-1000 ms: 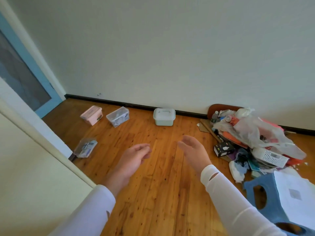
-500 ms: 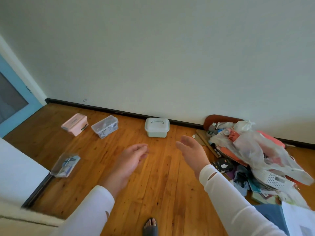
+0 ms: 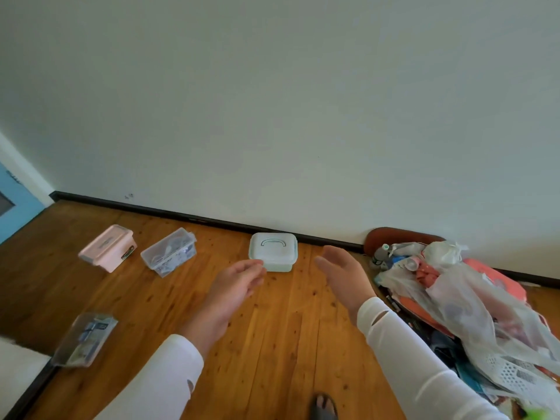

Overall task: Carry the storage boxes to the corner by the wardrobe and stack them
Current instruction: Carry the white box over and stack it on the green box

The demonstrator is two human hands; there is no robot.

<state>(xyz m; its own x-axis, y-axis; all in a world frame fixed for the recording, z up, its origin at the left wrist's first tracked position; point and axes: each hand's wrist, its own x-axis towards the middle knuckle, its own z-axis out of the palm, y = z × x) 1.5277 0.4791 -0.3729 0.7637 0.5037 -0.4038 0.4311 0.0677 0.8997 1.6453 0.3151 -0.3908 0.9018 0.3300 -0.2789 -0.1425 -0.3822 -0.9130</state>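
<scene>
A mint-green storage box (image 3: 272, 251) with a lid handle sits on the wooden floor against the skirting board. To its left stand a clear box (image 3: 168, 256) and a pink box (image 3: 106, 252). A flat clear box (image 3: 85, 339) lies near the lower left. My left hand (image 3: 233, 287) reaches forward with relaxed fingers, its fingertips just short of the mint box's left side. My right hand (image 3: 344, 277) is held out with straight fingers, to the right of that box. Both hands hold nothing.
A heap of plastic bags, clothes and a white basket (image 3: 460, 304) fills the floor on the right, by a brown cushion (image 3: 394, 236). A blue door (image 3: 12, 204) is at the far left. A white furniture edge (image 3: 15, 365) is at lower left. My foot (image 3: 324, 406) shows below.
The view has advanced toward the wall, so the boxes look larger and nearer. Both hands stay outstretched and have closed in on the mint-green box.
</scene>
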